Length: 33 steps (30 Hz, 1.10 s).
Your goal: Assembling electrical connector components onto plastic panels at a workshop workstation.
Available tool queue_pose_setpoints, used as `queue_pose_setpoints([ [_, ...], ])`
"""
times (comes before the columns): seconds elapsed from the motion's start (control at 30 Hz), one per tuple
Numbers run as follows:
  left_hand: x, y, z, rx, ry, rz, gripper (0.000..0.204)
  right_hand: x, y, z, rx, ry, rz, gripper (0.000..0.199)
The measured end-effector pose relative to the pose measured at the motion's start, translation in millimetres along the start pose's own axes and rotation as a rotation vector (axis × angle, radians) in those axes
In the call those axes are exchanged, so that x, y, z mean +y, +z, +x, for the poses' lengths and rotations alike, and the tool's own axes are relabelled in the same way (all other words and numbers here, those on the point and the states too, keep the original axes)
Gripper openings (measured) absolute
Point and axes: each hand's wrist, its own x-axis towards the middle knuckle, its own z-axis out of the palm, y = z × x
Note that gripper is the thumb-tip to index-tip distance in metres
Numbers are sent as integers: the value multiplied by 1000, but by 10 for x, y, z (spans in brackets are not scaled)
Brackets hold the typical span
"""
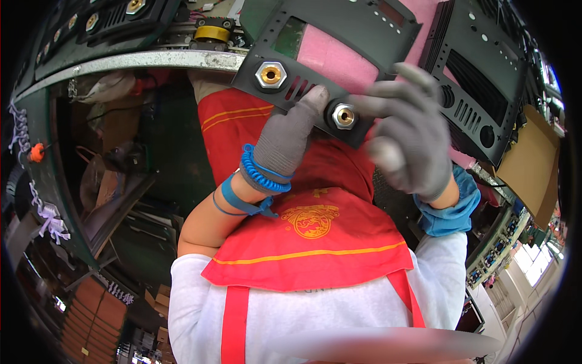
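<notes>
A black metal panel (285,45) with a large window and slots rests across my lap and the pink foam. Two brass connectors with silver hex nuts sit in its near strip: a left connector (271,75) and a right connector (344,116). My left hand (288,136), in a grey glove, grips the panel's near edge between them, thumb on top and the other fingers hidden beneath. Beside the right connector is my right hand (409,130), also gloved and blurred by motion. Its fingers are spread, with the index fingertip close to the nut; touching or not, I cannot tell.
Pink foam (339,54) lies under the panel. More black panels (479,79) stand stacked at the right, near a cardboard piece (533,164). A metal-edged bench (151,60) at the left carries another panel with connectors (115,27) and a yellow-and-black part (212,31).
</notes>
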Motion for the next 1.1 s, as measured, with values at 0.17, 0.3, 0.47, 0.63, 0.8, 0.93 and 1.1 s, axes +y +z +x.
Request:
queue_pose_setpoints([
  [0.17, -241, -219, 79, -24, 297, 533, 32, -68, -43, 64, 20, 107, 10, 25],
  [0.3, -114, -233, -6, -106, 613, 968, 34, -68, 72, 51, -71, 157, 108, 27],
  [0.47, -41, -168, -11, -56, 61, 441, 39, -1, 54, 96, -145, 6, 251, 25],
  [0.63, -67, -169, -22, -87, 962, 1111, 25, -138, 18, 83, -17, 225, 299, 30],
  [0.8, 51, -124, -62, -217, 161, 316, 28, -37, 63, 68, -115, 172, 245, 30],
  [0.93, 28, -119, -43, -249, -78, -137, 37, 4, 36, 99, -136, 46, 431, 29],
  [1.1, 92, -3, -101, -140, -61, -174, 28, 83, -24, 34, -47, 122, 444, 28],
])
